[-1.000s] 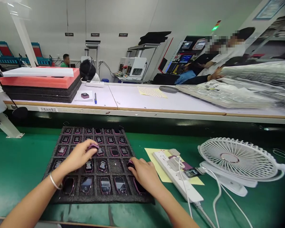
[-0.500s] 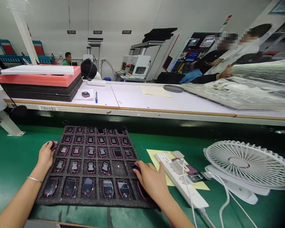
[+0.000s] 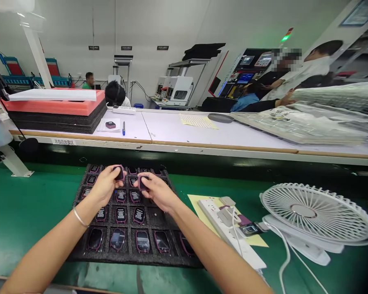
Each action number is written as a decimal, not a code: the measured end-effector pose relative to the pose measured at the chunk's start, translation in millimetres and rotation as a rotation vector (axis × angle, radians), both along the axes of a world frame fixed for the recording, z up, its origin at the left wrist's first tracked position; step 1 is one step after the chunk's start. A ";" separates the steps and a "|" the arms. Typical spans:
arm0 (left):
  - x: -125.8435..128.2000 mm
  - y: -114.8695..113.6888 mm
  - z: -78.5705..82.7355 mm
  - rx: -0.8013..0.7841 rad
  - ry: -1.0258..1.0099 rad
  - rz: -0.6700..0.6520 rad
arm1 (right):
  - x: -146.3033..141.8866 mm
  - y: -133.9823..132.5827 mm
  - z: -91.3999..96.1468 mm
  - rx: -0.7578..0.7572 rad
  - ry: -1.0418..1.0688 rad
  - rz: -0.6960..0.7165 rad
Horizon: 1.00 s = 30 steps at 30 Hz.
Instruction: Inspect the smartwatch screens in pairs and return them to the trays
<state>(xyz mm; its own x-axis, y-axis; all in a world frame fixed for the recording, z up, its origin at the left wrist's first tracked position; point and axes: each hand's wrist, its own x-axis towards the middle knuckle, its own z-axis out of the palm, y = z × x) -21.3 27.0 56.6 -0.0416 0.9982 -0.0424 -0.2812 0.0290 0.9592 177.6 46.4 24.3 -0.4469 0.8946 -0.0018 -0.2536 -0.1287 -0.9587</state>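
Purple-rimmed watch body (image 3: 119, 173) is pinched between thumb and fingers of the left hand (image 3: 106, 185); a second watch body (image 3: 142, 183) is pinched likewise by the right hand (image 3: 156, 191). Both hands are held close together above the upper rows of a black felt tray (image 3: 116, 259). Further watch bodies (image 3: 142, 241) occupy its compartments, the nearest row with glossy bare screens, the rows beyond with black labels bearing white print. The tray lies on a green table (image 3: 43, 212). To its right are a white power strip (image 3: 216, 216) over yellow paper (image 3: 199, 204), then a white desk fan (image 3: 313, 212).
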 end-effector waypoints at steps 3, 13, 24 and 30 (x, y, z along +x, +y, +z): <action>17.0 12.8 -5.3 -0.035 0.041 -0.040 | -15.0 17.3 0.8 -0.159 0.206 0.044; 12.5 11.7 -56.0 0.064 0.296 0.103 | -9.0 7.6 -43.9 -0.196 0.270 0.056; 14.3 -2.8 -71.2 0.200 0.564 0.031 | -5.6 0.4 -41.8 -0.224 0.310 0.149; 14.4 -8.0 -64.9 0.214 0.623 0.042 | -5.6 -4.4 -41.5 -0.190 0.324 0.175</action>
<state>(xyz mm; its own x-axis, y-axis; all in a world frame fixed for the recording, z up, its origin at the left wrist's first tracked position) -6.8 19.0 -8.2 -0.0334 0.9790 0.2013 0.3314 -0.1792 0.9263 171.9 42.0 -17.2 -0.5967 0.8024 0.0060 -0.4970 -0.3637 -0.7878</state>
